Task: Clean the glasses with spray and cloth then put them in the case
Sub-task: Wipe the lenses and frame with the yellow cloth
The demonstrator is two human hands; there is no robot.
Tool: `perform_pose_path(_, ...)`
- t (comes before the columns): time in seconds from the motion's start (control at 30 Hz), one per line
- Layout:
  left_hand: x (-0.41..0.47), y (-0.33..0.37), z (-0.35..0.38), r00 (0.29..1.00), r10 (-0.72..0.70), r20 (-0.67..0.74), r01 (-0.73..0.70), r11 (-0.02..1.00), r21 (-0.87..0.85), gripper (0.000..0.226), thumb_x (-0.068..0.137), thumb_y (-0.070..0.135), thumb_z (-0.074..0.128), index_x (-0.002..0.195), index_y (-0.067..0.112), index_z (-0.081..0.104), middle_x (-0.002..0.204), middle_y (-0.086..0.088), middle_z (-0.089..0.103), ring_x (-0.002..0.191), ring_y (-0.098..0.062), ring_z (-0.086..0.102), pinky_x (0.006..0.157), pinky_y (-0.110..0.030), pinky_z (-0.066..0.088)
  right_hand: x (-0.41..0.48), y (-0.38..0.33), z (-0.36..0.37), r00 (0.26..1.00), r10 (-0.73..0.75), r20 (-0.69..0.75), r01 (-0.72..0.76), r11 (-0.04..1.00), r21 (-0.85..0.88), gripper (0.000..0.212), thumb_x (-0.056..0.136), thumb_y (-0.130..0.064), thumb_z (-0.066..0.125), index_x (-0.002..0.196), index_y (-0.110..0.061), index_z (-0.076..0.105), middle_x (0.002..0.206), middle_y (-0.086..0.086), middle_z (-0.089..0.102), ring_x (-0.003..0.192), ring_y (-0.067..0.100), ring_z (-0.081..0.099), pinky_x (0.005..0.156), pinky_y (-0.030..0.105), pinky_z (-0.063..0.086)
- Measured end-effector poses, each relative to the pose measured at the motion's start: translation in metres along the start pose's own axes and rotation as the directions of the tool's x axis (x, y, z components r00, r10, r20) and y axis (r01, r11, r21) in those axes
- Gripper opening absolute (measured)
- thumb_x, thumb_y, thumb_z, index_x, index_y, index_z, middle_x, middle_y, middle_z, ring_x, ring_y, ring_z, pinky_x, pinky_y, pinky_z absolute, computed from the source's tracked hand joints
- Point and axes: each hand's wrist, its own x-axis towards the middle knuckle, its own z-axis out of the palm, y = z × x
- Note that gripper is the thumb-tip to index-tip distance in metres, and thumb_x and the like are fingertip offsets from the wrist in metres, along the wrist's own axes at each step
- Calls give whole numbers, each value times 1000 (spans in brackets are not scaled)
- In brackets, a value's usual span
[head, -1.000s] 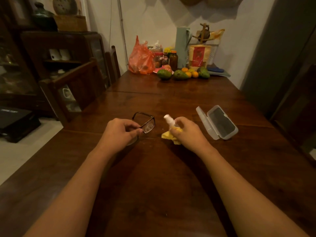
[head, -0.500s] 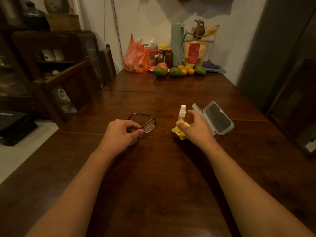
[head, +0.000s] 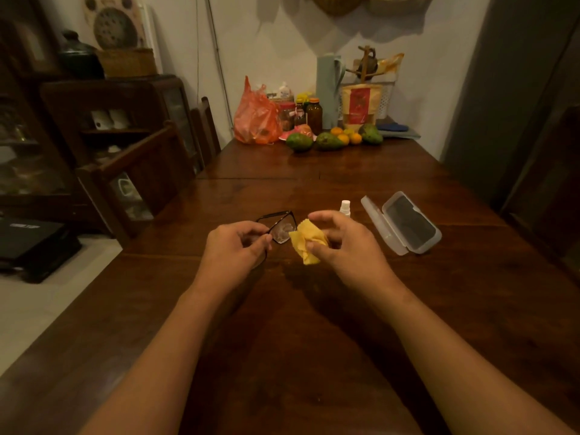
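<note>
A: Grip first: your left hand (head: 238, 246) pinches the black-framed glasses (head: 277, 226) above the worktop (head: 314, 340); your right hand (head: 342, 246) is loosely closed on the yellow cloth (head: 306, 241).

B: Risks?

A: That loose hold could drop the cloth; hard rubbing could twist the frame.

B: Count?

A: One pair of glasses, one cloth, one spray bottle (head: 345, 207), one open case (head: 405, 224).

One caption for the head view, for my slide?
Left hand holds glasses; right hand brings yellow cloth.

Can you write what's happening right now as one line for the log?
left hand: holds glasses | right hand: holds yellow cloth | spray bottle: standing on table | case: open
</note>
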Motion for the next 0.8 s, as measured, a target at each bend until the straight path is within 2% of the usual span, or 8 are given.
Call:
perform_pose_path(0.1, -1, 4, 2, 999, 30, 14, -30, 998, -49, 17, 88, 20, 70, 76, 33, 72, 69, 16, 72, 66, -5, 69, 58, -24, 54, -1, 0, 6, 975, -172, -139, 156, 981, -118, 29, 90, -22, 72, 115, -34, 64, 100, -24, 65, 95, -13, 59, 71, 7, 48)
perform_pose_path(0.17, -3, 9, 4, 998, 27, 49, -21, 992, -121, 22, 89, 17, 69, 78, 35, 72, 69, 14, 73, 66, -5, 70, 54, -16, 51, -3, -1, 9, 953, -260, -153, 220, 946, -238, 27, 91, -19, 70, 117, -26, 69, 100, -15, 69, 90, -2, 62, 75, 18, 53)
perform_pose_path(0.23, -4, 14, 6, 997, 28, 73, -14, 982, -189, 23, 89, 14, 68, 82, 35, 73, 70, 13, 73, 67, -4, 70, 56, -11, 49, -4, -2, 12, 917, -370, -151, 274, 858, -435, 27, 89, -17, 71, 116, -23, 71, 105, -7, 71, 99, 7, 62, 88, 39, 51)
perform_pose_path(0.33, -6, 19, 6, 997, 28, 68, -10, 966, -258, 18, 90, 11, 68, 89, 27, 75, 72, 10, 75, 69, -3, 71, 59, -11, 50, -8, -4, 17, 823, -548, -152, 270, 612, -743, 25, 88, -24, 71, 113, -27, 73, 115, -7, 72, 122, 23, 58, 103, 59, 28)
perform_pose_path(0.43, -7, 20, 4, 998, -13, 67, 35, 942, -333, 16, 89, 8, 68, 91, 21, 77, 72, 5, 76, 68, -6, 71, 59, -15, 52, -9, -4, 20, 797, -596, -95, 275, 498, -823, 25, 92, -31, 63, 116, -31, 71, 120, -7, 70, 136, 36, 44, 108, 72, 6)
perform_pose_path(0.57, -7, 22, 3, 998, -22, 51, 38, 944, -327, 14, 88, 9, 69, 91, 21, 76, 71, 6, 75, 68, -5, 71, 58, -13, 50, -6, -1, 17, 800, -596, -71, 278, 473, -836, 27, 94, -34, 58, 119, -32, 69, 122, -6, 67, 144, 44, 25, 105, 78, -6)
perform_pose_path(0.7, -9, 24, 2, 998, -14, 58, 31, 951, -308, 12, 89, 13, 69, 91, 22, 77, 72, 9, 75, 70, -5, 71, 58, -12, 50, -3, 3, 16, 805, -580, -126, 244, 518, -820, 25, 93, -35, 63, 116, -30, 70, 119, -3, 67, 142, 41, 26, 105, 77, 2)
perform_pose_path(0.8, -10, 27, 1, 998, -22, 57, 38, 952, -304, 14, 89, 12, 68, 90, 22, 76, 72, 8, 75, 69, -5, 71, 57, -12, 50, -1, 8, 17, 786, -607, -116, 321, 562, -762, 26, 93, -29, 60, 116, -24, 72, 116, -1, 67, 137, 38, 29, 106, 75, 11)
